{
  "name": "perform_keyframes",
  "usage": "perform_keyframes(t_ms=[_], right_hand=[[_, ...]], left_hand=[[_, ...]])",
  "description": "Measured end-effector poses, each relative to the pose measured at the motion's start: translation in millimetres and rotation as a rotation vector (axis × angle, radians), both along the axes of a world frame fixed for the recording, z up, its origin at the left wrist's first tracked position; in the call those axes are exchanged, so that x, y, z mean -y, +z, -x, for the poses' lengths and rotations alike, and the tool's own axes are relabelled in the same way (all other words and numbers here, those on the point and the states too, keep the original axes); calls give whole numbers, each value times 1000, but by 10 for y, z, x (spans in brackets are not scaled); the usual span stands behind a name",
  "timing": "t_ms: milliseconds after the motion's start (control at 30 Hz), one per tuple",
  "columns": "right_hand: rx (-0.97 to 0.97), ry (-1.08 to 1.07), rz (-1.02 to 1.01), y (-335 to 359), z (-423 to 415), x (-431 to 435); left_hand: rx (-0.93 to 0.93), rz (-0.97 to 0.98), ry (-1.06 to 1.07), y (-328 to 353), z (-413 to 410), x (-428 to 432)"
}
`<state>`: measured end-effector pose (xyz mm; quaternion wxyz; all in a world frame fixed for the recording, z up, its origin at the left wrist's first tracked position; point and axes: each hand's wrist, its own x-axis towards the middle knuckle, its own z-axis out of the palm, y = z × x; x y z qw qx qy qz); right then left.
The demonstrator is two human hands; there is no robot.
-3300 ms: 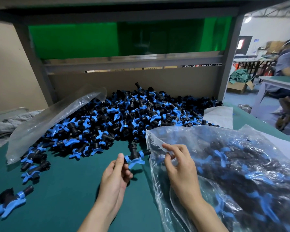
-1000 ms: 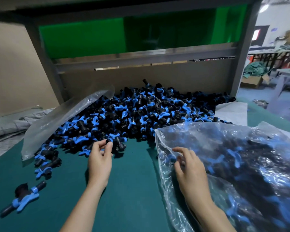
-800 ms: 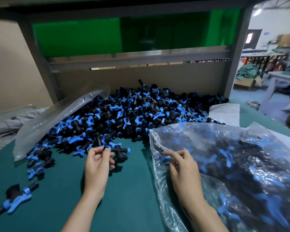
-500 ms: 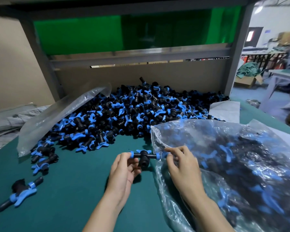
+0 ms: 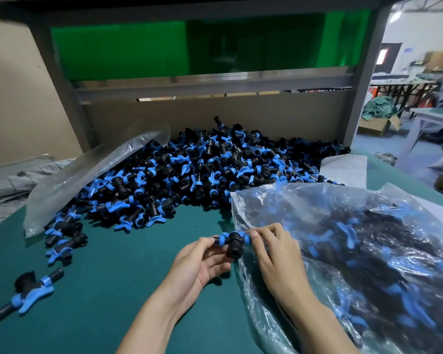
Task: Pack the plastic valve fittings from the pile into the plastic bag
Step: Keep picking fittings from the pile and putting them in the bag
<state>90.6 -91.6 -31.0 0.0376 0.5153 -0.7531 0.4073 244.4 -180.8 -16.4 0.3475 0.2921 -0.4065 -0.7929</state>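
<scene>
Fittings, black with blue handles, are seen from the head view heaped in a pile [image 5: 202,172] along the back edge of the worktop [image 5: 100,290], against a brown board [image 5: 215,111]. The heap is spread from the middle toward the back right corner. One fitting [image 5: 232,242] is held just above the worktop near its front middle, right at the open mouth of the bag [image 5: 356,251]. Its left end is pinched between the thumb and fingers of the left hand [image 5: 197,264], whose palm is turned up. Its right end, ringed by a blue collar, is pinched by the fingertips of the right hand [image 5: 276,256], which is laid over the bag's edge. The fitting's black socket is pointed toward the camera. The bag is laid on the right side of the worktop, and many fittings can be made out inside it through the clear, creased film. A second bag [image 5: 87,172], flat and clear, is draped over the left flank of the pile. A few fittings are scattered from the pile's left foot toward the left edge, and a lone fitting [image 5: 28,290] is laid well apart near the front left corner. A white sheet [image 5: 343,169] is laid by the right edge behind the bag, beside the pile. A green panel [image 5: 138,47] is seen above the board.
</scene>
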Motion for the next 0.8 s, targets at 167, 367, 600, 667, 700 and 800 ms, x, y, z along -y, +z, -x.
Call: perform_keyframes(t_ms=[167, 367, 600, 667, 700, 800], right_hand=[[12, -6, -6, -13, 5, 12], [2, -18, -1, -9, -7, 6], [-15, -20, -23, -21, 8, 8], [-8, -19, -19, -18, 5, 6], [-4, -18, -18, -16, 3, 5], [-3, -17, -14, -12, 3, 4]], left_hand=[[67, 72, -5, 6, 25, -19], [82, 99, 20, -3, 41, -39], [98, 119, 14, -2, 43, -41], [95, 117, 9, 0, 42, -42], [94, 117, 8, -1, 39, -42], [98, 118, 8, -2, 39, -40]])
